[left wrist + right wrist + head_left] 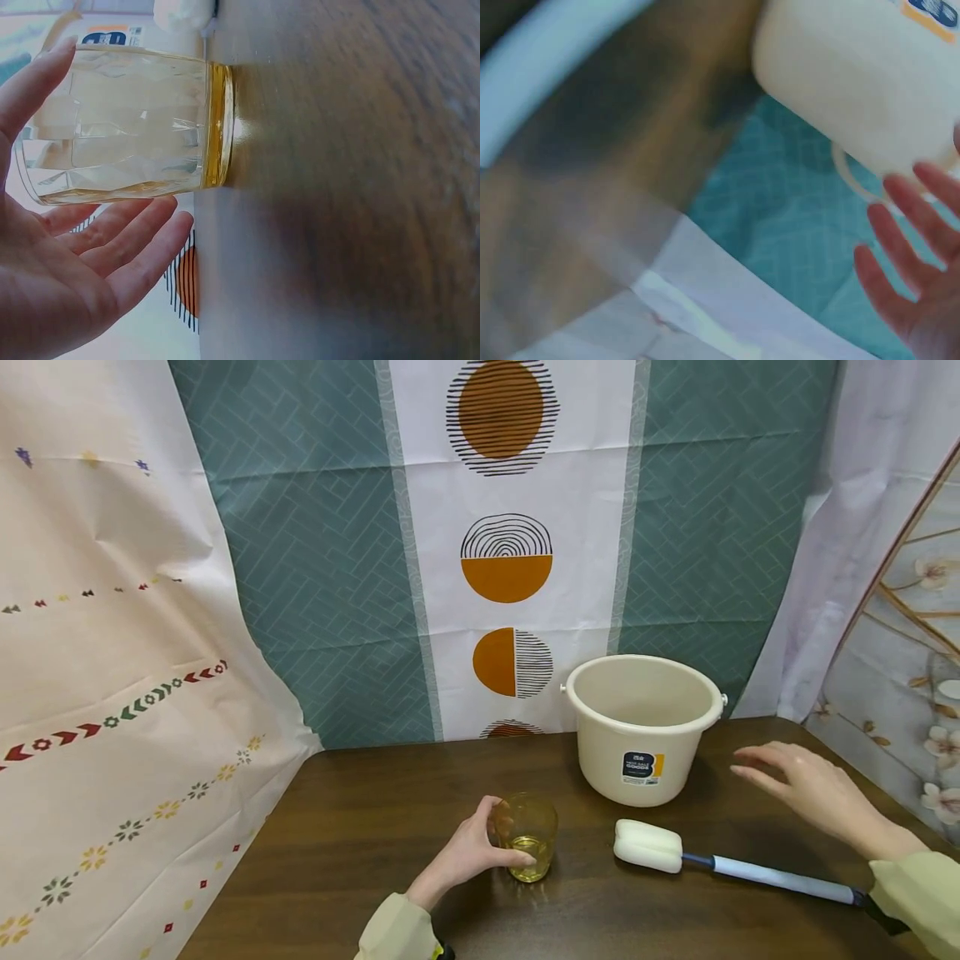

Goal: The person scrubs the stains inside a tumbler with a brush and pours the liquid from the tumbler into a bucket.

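An amber-tinted drinking glass [542, 827] stands upright on the dark wooden table. My left hand [476, 843] holds it from the left, thumb across the near side and fingers round the far side. Up close in the left wrist view, the faceted glass [135, 120] lies between the thumb and the fingers of the left hand [67, 277]. My right hand [813, 789] hovers in the air to the right of the cream bucket [637, 756], fingers extended and holding nothing. In the right wrist view, the right hand's spread fingers [892, 240] appear beside the bucket.
A sponge bottle brush with a white head [648, 846] and a light blue handle [780, 878] lies on the table [360, 827] in front of the bucket, its handle end near the right sleeve. Patterned curtains [315, 568] hang behind the table and on both sides.
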`<action>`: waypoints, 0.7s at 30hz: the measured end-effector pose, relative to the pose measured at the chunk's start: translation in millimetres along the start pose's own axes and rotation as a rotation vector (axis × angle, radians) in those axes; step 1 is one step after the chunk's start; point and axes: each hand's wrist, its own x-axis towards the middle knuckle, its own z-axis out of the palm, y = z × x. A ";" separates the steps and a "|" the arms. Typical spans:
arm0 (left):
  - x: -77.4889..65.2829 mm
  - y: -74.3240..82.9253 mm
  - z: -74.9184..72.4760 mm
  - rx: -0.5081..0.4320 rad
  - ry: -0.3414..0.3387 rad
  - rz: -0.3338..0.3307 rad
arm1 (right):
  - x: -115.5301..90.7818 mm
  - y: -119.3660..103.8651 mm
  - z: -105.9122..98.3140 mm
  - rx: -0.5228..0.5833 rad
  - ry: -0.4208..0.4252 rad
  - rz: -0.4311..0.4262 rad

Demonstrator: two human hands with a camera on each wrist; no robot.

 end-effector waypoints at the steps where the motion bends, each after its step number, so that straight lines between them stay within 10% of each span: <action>1: -0.3 -0.2 0.0 0.001 0.003 0.006 | 5.6 -0.5 -3.5 0.003 0.022 0.018; 21: 1.6 -3.3 0.3 -0.013 -0.016 0.017 | 73.7 -3.6 2.5 0.127 -0.037 0.214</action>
